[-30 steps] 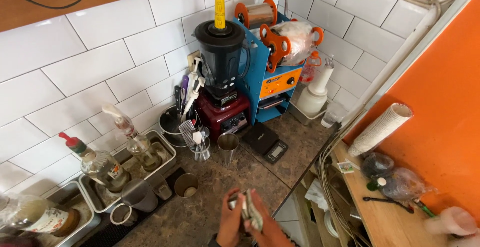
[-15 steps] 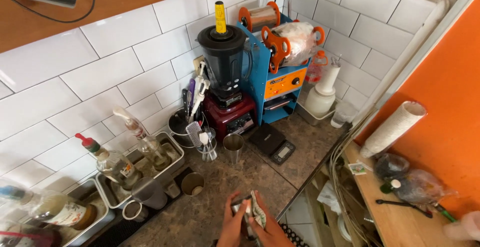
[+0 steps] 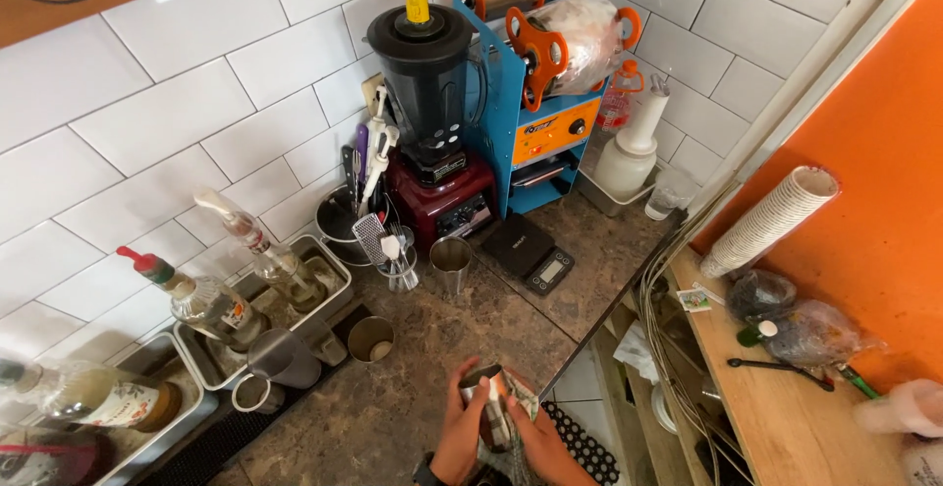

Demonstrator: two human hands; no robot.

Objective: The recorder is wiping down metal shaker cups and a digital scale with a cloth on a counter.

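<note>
Both my hands are low at the bottom middle, over the front edge of the brown stone counter [image 3: 413,388]. My left hand [image 3: 460,432] and my right hand [image 3: 540,447] are wrapped around a small shiny metal cup [image 3: 488,400] with a patterned cloth [image 3: 524,398] tucked against its right side. The cup is held upright just above the counter. Nearest on the counter are a small metal cup [image 3: 371,339] to the upper left and a taller steel cup [image 3: 451,263] farther back.
A dark blender on a red base [image 3: 432,122] and a blue cup-sealing machine [image 3: 535,83] stand at the tiled wall. A black scale [image 3: 530,252], a utensil holder [image 3: 388,250], bottles in steel trays [image 3: 226,299], a stack of paper cups [image 3: 771,219] and a wooden shelf [image 3: 786,407] surround them.
The view has tilted and drawn closer to the counter. My hands stay together on the metal cup and cloth, turning it slightly.
</note>
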